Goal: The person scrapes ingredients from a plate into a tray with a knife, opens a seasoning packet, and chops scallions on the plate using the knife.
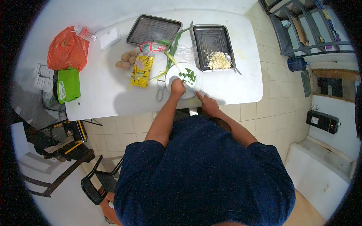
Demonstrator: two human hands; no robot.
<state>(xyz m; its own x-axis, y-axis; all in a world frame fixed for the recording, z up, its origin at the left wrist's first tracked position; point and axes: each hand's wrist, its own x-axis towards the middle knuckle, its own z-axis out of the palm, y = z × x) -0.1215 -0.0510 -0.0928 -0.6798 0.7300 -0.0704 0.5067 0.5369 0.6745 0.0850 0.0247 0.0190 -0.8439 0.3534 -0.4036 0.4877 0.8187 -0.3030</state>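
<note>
A white plate (192, 89) near the table's front edge holds chopped green pieces (188, 76). Over the plate's left part is my left hand (177, 88), its fingers curled closed; what they hold, if anything, is hidden. My right hand (207, 103) is at the plate's lower right rim, index finger stretched toward it; whether it holds something is too small to tell. Long green onion stalks (174, 48) lie behind and left of the plate. Scissors (160, 93) with pale handles rest just left of the plate. A dark tray (211, 37) at the back right contains pale chopped food (219, 60) and a spoon (236, 68).
Left of the stalks are a yellow packet (142, 71), brown round items (126, 60) and a red-and-white box (152, 46). Another dark tray (154, 30) lies behind. Red (68, 49) and green bags (69, 86), a bottle (86, 33) and a white box (110, 38) occupy the left end.
</note>
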